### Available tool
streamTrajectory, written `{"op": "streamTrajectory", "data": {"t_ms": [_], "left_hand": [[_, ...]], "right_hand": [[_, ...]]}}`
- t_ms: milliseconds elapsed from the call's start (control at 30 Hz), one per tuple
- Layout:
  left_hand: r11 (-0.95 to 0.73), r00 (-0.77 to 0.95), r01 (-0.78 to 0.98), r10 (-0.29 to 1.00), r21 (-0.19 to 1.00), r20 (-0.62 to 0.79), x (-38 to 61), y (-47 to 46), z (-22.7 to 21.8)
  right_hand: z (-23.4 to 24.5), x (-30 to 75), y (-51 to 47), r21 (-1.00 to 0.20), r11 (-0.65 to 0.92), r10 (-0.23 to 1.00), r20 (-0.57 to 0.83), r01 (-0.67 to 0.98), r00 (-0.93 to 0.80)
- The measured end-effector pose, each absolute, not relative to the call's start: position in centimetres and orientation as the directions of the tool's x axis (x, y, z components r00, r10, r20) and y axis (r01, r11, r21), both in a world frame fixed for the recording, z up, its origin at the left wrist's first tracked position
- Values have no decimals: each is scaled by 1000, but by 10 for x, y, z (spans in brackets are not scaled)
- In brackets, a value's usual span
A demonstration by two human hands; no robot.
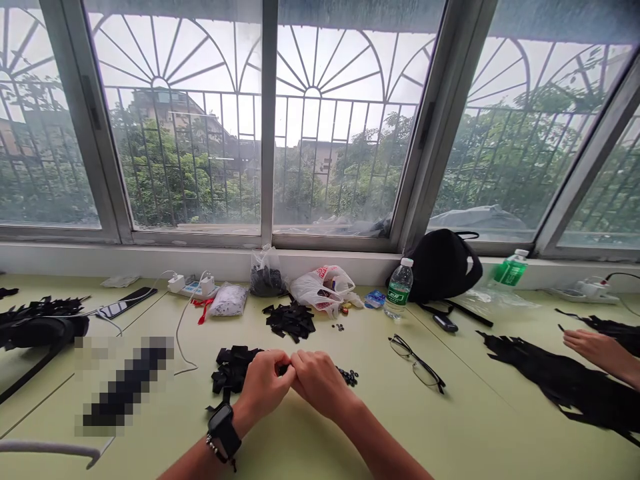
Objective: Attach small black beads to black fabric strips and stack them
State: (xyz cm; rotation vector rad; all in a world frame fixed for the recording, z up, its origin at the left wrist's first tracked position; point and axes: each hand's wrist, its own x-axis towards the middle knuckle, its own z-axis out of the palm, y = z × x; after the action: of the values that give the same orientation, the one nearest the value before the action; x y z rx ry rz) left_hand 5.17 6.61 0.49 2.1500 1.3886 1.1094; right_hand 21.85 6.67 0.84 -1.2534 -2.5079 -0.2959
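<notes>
My left hand [264, 385], with a black watch [223, 424] on its wrist, and my right hand [316, 380] meet at the middle of the pale green table [450, 427]. Both are closed, fingertips pinched together on a small black piece that I cannot make out. Just behind my left hand lies a pile of black fabric strips [231, 371]. Small black beads or fasteners [349, 377] lie to the right of my right hand. A second heap of black strips [290, 320] sits farther back.
Eyeglasses [417, 363], a water bottle [399, 289], plastic bags [323, 287], a power strip with chargers [194, 287], a phone [126, 303] and a black bag [443, 265] lie along the window side. Another person's hand [597, 350] rests on black fabric [565, 380] at right.
</notes>
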Motion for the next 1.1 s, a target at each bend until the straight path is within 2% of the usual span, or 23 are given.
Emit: {"op": "streamTrajectory", "data": {"t_ms": [200, 467, 667, 767, 867, 1000, 1100], "left_hand": [[-420, 224, 516, 907, 747, 356, 50, 68, 6], [-407, 230, 446, 913, 797, 338, 52, 68, 9], [-432, 192, 422, 902, 797, 387, 52, 69, 8], [-412, 134, 444, 908, 796, 396, 52, 72, 6], [-395, 65, 473, 907, 788, 415, 51, 73, 6], [-393, 39, 477, 903, 786, 428, 50, 73, 8], [-418, 60, 453, 896, 788, 441, 50, 72, 9]], "right_hand": [[12, 217, 64, 26, 585, 757, 343, 811, -557], [13, 220, 65, 6, 579, 774, 311, 815, -552], [17, 224, 67, -68, 579, 763, 398, 813, -510], [19, 226, 69, -151, 546, 774, 466, 824, -427], [21, 227, 72, -299, 533, 786, 521, 791, -333], [21, 223, 73, -533, 605, 778, 555, 592, -295], [19, 219, 73, -631, 617, 783, 552, 470, -286]]}}
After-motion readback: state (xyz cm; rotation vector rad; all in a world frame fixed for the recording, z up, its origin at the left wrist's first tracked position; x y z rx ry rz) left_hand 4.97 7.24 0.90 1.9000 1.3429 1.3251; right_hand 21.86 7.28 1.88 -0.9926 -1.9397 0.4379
